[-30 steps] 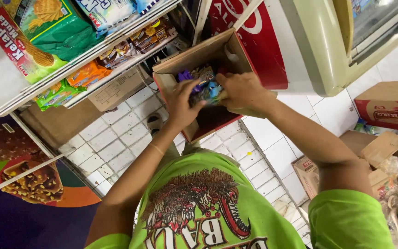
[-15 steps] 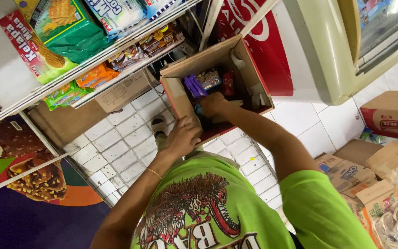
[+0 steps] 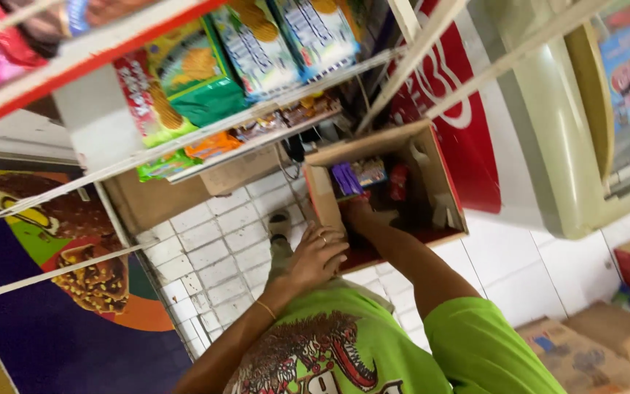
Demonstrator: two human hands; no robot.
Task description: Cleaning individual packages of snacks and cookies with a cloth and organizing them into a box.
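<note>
the left hand (image 3: 317, 257) grips the near wall of the open box (image 3: 442, 190), fingers curled over its edge. the right hand (image 3: 364, 217) is down inside among the packets (image 3: 355, 176); whether it's clamped on one, i cannot tell. the box sits on the tiled floor (image 3: 213, 255) below the shelf (image 3: 242, 120).

An open brown cardboard box (image 3: 432, 182) with red trim stands tilted on the white tiles, flaps up. Inside, at its far end, lie small snack packets (image 3: 362, 175): purple ones beside a blue one, with a red one just right.
</note>
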